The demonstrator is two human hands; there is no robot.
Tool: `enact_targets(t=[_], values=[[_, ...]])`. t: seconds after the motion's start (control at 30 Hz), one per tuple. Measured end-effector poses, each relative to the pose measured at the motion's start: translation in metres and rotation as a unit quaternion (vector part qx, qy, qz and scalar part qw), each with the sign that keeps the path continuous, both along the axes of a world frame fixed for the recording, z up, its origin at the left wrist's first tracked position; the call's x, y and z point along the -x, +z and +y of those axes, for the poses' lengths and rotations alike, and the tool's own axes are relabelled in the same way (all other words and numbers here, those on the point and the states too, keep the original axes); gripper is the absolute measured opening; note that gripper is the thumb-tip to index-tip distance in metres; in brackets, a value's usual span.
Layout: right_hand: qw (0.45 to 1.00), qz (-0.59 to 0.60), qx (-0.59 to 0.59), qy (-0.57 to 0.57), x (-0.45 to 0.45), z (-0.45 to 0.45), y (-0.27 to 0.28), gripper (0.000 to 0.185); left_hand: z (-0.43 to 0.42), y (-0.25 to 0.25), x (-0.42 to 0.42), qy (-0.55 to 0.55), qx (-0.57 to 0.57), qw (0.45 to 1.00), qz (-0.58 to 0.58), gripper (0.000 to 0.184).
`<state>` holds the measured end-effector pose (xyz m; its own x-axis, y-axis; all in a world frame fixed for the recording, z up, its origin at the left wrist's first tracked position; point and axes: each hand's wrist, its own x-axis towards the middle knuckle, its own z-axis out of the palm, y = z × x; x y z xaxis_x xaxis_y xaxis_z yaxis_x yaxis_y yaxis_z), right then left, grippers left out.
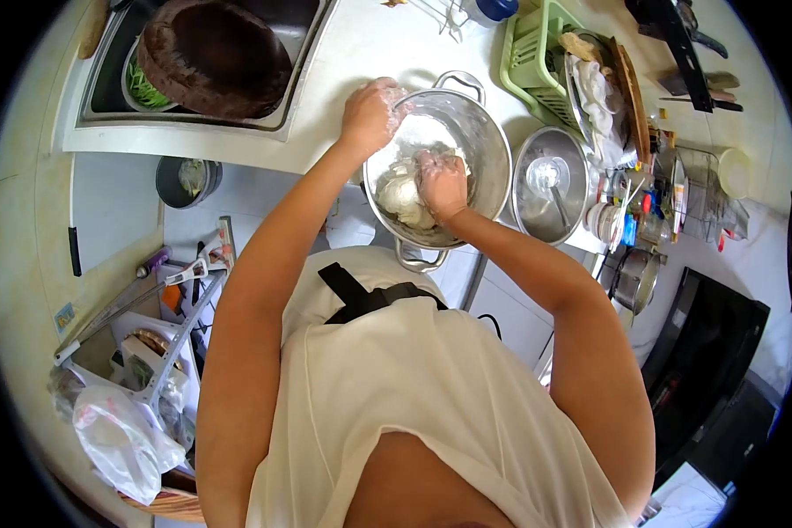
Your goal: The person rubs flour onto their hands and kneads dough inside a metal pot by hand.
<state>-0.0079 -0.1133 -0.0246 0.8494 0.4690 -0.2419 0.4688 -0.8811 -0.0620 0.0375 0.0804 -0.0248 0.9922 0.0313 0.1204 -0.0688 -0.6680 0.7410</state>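
Note:
A large steel pot [491,145] with two loop handles stands at the counter's front edge, right before my body. Inside it lies a pale lump of dough [403,199], with whitish smears on the pot's wall. My left hand [376,114], dusted with flour or dough, is closed over the pot's left rim. Down in the pot, my right hand [443,183] presses into the dough with curled fingers, which are coated in dough and partly hidden. Touching or nearly touching the pot on the right is a steel bowl [530,172] with a spoon [559,207] in it.
At the left, a sink [282,119] holds a big dark brown round vessel [211,57] and a bowl of green vegetables [145,86]. A green dish rack [526,62] stands behind the bowl. Bottles and jars crowd the right side. Knives [708,44] hang at the upper right.

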Motion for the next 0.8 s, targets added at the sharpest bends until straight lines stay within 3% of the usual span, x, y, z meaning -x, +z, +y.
enact_targets(t=[0.1, 0.23, 0.53, 0.67, 0.7, 0.8], values=[[0.979, -0.151, -0.070, 0.114, -0.008, -0.002, -0.030, 0.024, -0.001, -0.006, 0.000, 0.008, 0.005, 1.000, -0.021, 0.028], [0.966, -0.153, -0.135, 0.161, -0.030, 0.007, -0.052, 0.022, -0.002, -0.002, 0.003, 0.016, 0.033, 0.999, -0.019, 0.024], [0.950, -0.199, -0.197, 0.139, -0.064, 0.031, -0.072, 0.016, 0.000, -0.003, 0.001, -0.002, 0.051, 0.998, -0.028, 0.025], [0.990, -0.046, -0.117, 0.058, -0.066, 0.040, -0.054, 0.022, 0.000, 0.000, 0.004, 0.004, 0.049, 0.999, -0.021, 0.028], [0.997, 0.068, -0.039, -0.004, -0.068, 0.050, -0.031, 0.028, 0.002, 0.002, 0.003, 0.006, 0.050, 0.999, -0.014, 0.028], [0.960, 0.205, -0.100, 0.162, -0.062, 0.053, -0.007, 0.029, -0.001, -0.001, 0.004, 0.003, 0.045, 0.999, -0.014, 0.030]])
